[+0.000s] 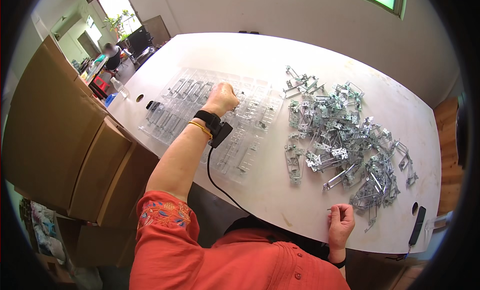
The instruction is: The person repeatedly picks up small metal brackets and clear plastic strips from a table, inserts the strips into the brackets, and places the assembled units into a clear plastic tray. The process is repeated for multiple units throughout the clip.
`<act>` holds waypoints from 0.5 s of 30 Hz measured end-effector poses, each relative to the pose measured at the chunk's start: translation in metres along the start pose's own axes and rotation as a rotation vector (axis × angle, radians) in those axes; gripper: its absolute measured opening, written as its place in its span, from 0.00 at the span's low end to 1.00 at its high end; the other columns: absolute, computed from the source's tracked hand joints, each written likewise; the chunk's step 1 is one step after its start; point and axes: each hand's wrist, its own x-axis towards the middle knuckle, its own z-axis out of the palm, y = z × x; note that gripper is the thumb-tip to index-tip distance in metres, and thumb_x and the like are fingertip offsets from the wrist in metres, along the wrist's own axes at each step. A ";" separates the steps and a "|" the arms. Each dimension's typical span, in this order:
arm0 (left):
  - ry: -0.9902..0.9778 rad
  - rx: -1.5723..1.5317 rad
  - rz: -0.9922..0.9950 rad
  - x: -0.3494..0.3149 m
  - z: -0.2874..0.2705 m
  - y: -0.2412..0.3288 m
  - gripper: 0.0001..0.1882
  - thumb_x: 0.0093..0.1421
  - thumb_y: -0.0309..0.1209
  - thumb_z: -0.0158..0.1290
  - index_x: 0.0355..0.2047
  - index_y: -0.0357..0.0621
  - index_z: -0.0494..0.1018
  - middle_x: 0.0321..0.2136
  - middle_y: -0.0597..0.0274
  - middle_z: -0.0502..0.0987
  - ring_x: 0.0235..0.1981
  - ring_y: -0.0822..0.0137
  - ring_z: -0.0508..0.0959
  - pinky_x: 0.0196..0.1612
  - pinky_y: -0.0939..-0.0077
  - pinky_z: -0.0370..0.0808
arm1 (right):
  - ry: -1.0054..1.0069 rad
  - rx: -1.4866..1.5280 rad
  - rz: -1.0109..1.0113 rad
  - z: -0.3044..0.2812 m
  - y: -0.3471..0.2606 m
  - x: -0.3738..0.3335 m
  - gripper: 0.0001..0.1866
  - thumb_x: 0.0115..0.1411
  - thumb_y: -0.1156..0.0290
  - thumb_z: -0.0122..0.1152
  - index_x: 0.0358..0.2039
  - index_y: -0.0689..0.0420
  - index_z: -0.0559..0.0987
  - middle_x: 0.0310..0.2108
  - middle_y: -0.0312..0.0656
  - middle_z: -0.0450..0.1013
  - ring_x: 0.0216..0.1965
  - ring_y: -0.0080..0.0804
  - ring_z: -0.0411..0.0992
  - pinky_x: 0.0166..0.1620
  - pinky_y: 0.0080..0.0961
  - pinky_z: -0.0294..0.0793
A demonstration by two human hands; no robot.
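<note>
1. On the white table [280, 197], left half: clear tray [261, 92] with long slots, one or several overlapping, can't tell; many slots hold metal brackets [190, 87]
2. Left hand [222, 96]: reaching over the tray, fingers curled in and pointing down, back of the hand to camera; fingertips hidden, so can't tell whether it grips a bracket or just touches the tray
3. Left wrist: black strap [209, 118] with a black box [221, 135] beside it, yellow bangle [200, 128] just below, black cable [220, 183] running from the box down over the table's near edge
4. Right hand [341, 227]: at the near edge, just below the pile; thumb and fingers pinched together, a thin grey bit [329, 209] sticking out to the left, too small to identify
5. Pile [345, 135]: loose metal brackets heaped on the right half, tangled every way, well apart from the left hand; a few lie at its fringe, one upright-running piece [294, 165] on the tray side
6. Around: cardboard boxes [60, 125] left of the table, clear bottle [120, 87] by the far left corner, black bar [418, 225] at the right edge, a seated person [111, 52] in the far background
</note>
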 end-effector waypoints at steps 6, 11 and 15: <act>-0.015 -0.030 -0.004 0.000 0.002 -0.002 0.10 0.51 0.27 0.61 0.31 0.36 0.87 0.35 0.35 0.85 0.44 0.42 0.87 0.53 0.57 0.83 | 0.008 0.005 0.012 0.002 -0.004 -0.001 0.06 0.73 0.71 0.67 0.40 0.56 0.78 0.30 0.27 0.74 0.28 0.13 0.70 0.32 0.13 0.69; -0.009 -0.063 -0.006 -0.002 0.001 -0.001 0.09 0.52 0.27 0.60 0.30 0.35 0.87 0.34 0.36 0.86 0.43 0.42 0.88 0.52 0.56 0.83 | 0.010 -0.008 0.003 0.002 -0.005 -0.001 0.06 0.74 0.71 0.66 0.40 0.56 0.78 0.30 0.27 0.74 0.28 0.12 0.70 0.31 0.13 0.69; 0.111 0.044 0.148 -0.007 -0.002 -0.008 0.11 0.55 0.29 0.64 0.35 0.32 0.85 0.30 0.44 0.86 0.35 0.53 0.87 0.44 0.62 0.83 | 0.011 -0.016 -0.013 0.004 -0.003 -0.001 0.05 0.74 0.71 0.66 0.40 0.56 0.78 0.29 0.27 0.74 0.27 0.12 0.69 0.31 0.13 0.68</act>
